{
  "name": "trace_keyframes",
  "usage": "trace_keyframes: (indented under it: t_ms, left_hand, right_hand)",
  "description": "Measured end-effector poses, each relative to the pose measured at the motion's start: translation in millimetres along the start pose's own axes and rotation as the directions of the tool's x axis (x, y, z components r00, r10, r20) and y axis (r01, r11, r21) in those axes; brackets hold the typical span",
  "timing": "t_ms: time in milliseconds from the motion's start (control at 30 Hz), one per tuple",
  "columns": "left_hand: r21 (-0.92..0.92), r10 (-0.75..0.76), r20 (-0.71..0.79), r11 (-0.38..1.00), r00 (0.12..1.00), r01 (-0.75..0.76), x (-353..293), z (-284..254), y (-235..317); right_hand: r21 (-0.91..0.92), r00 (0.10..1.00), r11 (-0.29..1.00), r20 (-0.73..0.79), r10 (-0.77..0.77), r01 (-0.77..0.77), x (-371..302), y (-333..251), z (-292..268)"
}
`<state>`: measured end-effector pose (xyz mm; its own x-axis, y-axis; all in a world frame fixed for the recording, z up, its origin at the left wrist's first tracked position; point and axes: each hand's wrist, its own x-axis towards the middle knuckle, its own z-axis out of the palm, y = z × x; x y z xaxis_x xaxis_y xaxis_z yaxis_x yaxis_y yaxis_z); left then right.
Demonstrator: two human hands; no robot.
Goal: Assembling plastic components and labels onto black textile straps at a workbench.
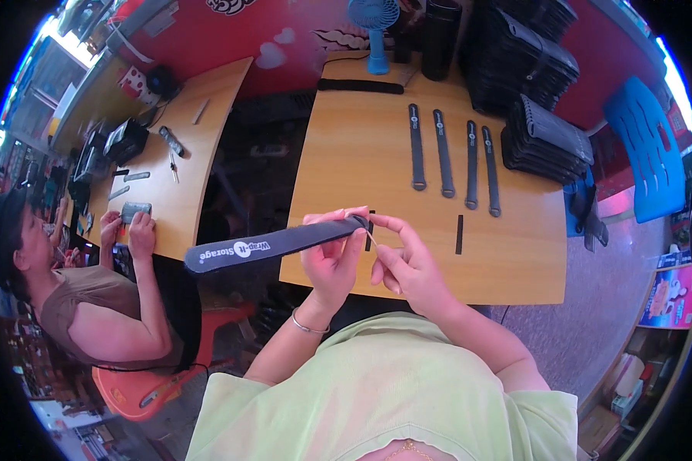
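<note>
My left hand (pixel 329 265) is closed around one end of a dark grey strap (pixel 284 243) with white printing. The strap's rounded free end points left, past the near edge of the wooden table (pixel 430 273). At the held end, my right hand (pixel 414 269) pinches a thin, light-coloured stick-like thing (pixel 373 240) against the strap; its exact kind is too small to make out. Several similar straps with end loops, one of them a grey strap (pixel 417 154), lie in a row beyond my hands. A short black strip (pixel 460 234) lies right of my right hand.
Stacked dark straps (pixel 542 142) stand at the table's back right. A blue fan (pixel 375 38), a black cylinder (pixel 440 42) and a long black strip (pixel 360 87) are along the back. A blue chair (pixel 644 146) stands right. Left, a co-worker (pixel 104 300) sits at another table (pixel 200 146).
</note>
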<state>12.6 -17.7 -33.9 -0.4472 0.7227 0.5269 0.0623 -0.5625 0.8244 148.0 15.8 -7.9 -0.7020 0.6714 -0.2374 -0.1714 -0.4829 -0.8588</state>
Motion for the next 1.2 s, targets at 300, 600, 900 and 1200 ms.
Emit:
trace_keyframes:
  t_ms: [300,600,900,1200]
  left_hand:
    - [0.245,0.193,0.052,0.949,0.98,-0.2,12,-10,-2]
    - [0.081,0.061,0.002,0.995,0.998,-0.061,11,-8,4]
    - [-0.036,-0.246,0.066,0.968,0.967,0.249,5,-8,11]
    - [-0.305,-0.404,-0.09,0.882,0.911,0.361,3,5,-3]
  right_hand:
    - [0.24,1.0,0.971,0.0,0.016,-0.015,7,-5,17]
    - [0.161,0.998,0.987,0.057,0.0,-0.009,12,-16,13]
    - [-0.389,0.942,0.875,-0.046,-0.331,0.288,14,-12,15]
    - [-0.644,0.846,0.648,-0.001,-0.533,0.408,20,-9,6]
